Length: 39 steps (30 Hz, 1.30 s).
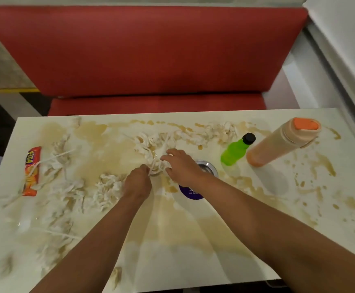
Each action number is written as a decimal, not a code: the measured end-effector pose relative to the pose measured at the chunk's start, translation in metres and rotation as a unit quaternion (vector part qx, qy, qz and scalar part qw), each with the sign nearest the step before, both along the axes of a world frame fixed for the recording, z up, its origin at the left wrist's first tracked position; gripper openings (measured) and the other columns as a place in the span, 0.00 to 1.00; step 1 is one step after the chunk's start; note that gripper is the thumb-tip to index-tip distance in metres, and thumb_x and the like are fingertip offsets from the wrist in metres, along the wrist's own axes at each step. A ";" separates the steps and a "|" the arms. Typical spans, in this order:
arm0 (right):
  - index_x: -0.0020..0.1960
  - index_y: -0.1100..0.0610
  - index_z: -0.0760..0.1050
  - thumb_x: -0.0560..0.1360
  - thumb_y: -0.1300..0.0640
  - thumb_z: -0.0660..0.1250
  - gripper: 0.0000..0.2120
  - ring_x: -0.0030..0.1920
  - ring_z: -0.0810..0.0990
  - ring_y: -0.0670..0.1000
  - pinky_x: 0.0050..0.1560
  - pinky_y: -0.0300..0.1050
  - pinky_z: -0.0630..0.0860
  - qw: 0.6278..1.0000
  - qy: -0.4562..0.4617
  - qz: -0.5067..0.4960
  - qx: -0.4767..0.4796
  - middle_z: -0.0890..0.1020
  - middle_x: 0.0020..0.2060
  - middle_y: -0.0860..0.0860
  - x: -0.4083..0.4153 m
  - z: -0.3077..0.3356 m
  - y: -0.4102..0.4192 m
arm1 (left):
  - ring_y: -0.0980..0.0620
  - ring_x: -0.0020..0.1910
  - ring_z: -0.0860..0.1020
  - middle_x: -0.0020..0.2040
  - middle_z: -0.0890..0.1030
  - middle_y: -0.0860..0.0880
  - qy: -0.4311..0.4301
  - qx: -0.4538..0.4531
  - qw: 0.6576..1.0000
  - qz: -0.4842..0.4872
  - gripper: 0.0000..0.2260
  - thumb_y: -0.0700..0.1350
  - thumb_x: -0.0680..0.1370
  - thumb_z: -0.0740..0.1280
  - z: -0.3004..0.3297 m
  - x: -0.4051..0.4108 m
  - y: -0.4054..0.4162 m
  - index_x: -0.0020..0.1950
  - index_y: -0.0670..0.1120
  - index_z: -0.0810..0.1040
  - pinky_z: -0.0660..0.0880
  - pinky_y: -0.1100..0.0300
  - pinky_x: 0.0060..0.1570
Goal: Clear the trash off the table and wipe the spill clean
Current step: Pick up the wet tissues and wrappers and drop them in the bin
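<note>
We are just starting — both hands, left hand [138, 182] and right hand [181, 168], pinch soggy tissue [154, 163] beside the green bottle [236, 152]; brown spill [108, 157] and trash remain everywhere.

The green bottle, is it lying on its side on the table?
No, the green bottle stands upright with its black cap on, just left of the orange-lidded flask.

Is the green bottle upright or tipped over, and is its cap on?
Upright and capped. The green bottle stands on its base on the table, its black cap seated on top, beside the orange flask.
</note>
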State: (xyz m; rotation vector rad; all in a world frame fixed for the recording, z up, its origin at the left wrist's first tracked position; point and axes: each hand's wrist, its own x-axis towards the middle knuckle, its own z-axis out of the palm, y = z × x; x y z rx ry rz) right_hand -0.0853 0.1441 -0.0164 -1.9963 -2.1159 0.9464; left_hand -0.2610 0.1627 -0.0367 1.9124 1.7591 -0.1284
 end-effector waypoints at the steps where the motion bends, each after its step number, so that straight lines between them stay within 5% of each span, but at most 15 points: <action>1: 0.77 0.51 0.68 0.83 0.59 0.62 0.23 0.77 0.58 0.58 0.74 0.55 0.61 0.999 -0.024 0.020 0.004 0.62 0.79 0.54 -0.003 -0.004 0.010 | 0.40 0.50 0.82 0.52 0.84 0.42 -0.004 -0.007 1.000 0.008 0.11 0.37 0.79 0.62 0.001 0.000 0.000 0.60 0.44 0.78 0.73 0.54 0.42; 9: 0.74 0.49 0.72 0.79 0.71 0.59 0.28 0.81 0.46 0.63 0.79 0.61 0.50 0.990 -0.113 0.078 0.011 0.52 0.82 0.57 0.002 -0.020 0.044 | 0.43 0.48 0.82 0.50 0.84 0.43 -0.067 -0.031 0.993 0.091 0.08 0.40 0.77 0.66 0.023 -0.021 0.001 0.55 0.42 0.81 0.75 0.57 0.42; 19: 0.65 0.49 0.81 0.80 0.68 0.61 0.21 0.81 0.47 0.63 0.79 0.63 0.45 0.971 -0.166 0.154 0.072 0.59 0.80 0.55 0.012 -0.034 0.042 | 0.53 0.41 0.81 0.41 0.82 0.52 -0.123 -0.020 0.981 0.146 0.04 0.48 0.79 0.70 0.048 -0.056 -0.026 0.48 0.48 0.79 0.75 0.59 0.39; 24: 0.58 0.52 0.83 0.81 0.61 0.67 0.10 0.80 0.53 0.66 0.76 0.65 0.54 0.963 -0.155 0.191 0.115 0.66 0.77 0.57 0.012 -0.036 0.037 | 0.56 0.38 0.80 0.38 0.82 0.52 -0.151 -0.005 0.973 0.175 0.04 0.47 0.78 0.72 0.062 -0.070 -0.045 0.45 0.48 0.80 0.70 0.64 0.35; 30: 0.62 0.54 0.80 0.85 0.56 0.60 0.11 0.64 0.75 0.56 0.66 0.53 0.66 0.983 -0.048 0.126 0.123 0.79 0.64 0.52 0.009 -0.003 0.011 | 0.56 0.39 0.80 0.39 0.82 0.53 -0.165 0.029 0.965 0.199 0.05 0.48 0.78 0.73 0.069 -0.080 -0.056 0.44 0.50 0.80 0.71 0.62 0.36; 36: 0.59 0.52 0.80 0.84 0.53 0.62 0.10 0.52 0.79 0.49 0.53 0.43 0.70 0.992 0.068 -0.058 0.090 0.83 0.53 0.46 0.040 0.038 -0.056 | 0.54 0.38 0.82 0.40 0.83 0.54 -0.188 0.028 0.967 0.169 0.04 0.49 0.78 0.72 0.077 -0.059 -0.061 0.45 0.50 0.81 0.71 0.62 0.36; 39: 0.54 0.51 0.81 0.81 0.53 0.65 0.06 0.47 0.80 0.48 0.47 0.46 0.75 0.978 0.136 -0.143 0.072 0.84 0.47 0.45 0.065 0.047 -0.100 | 0.57 0.35 0.81 0.41 0.83 0.53 -0.208 0.000 0.972 0.109 0.03 0.49 0.78 0.71 0.078 -0.028 -0.070 0.46 0.51 0.81 0.72 0.63 0.36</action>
